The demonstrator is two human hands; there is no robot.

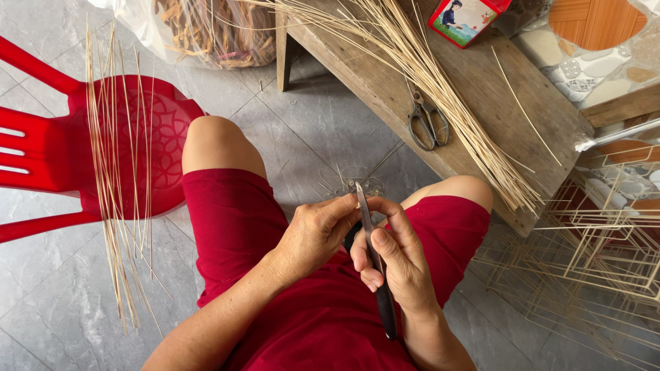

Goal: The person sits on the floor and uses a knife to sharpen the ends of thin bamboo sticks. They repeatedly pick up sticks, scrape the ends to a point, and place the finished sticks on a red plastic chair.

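The fingers [385,255] of my right hand [395,264] are curled tight around a knife [375,264]. Its black handle runs down past my wrist, and the thin grey blade sticks up above my thumb. My left hand [316,233] sits just beside it. Its fingers are bent in, and the tips touch the blade near the top. I cannot tell if a thin stick is pinched there too. Both hands hang over my lap, on my red shorts [275,275], between my two knees.

There is open grey floor [302,130] past my knees, with room to move. To my left stands a red plastic chair [158,137]. A bunch of long thin sticks [117,192] lies across its seat, and the ends hang over the near edge, down toward the floor. To my right, stick frames [584,261] are stacked on the floor, close to my right knee.

Farther off is a wooden desk [481,89]. Its long edge runs at a slant from the top middle down to the right. A thick bundle of pale sticks [440,89] lies along it and pokes out past the end. Scissors [427,124] lie beside the bundle, touching it. A small red box [467,19] sits at the far side. A clear bag of scraps [206,31] rests on the floor by the desk leg.
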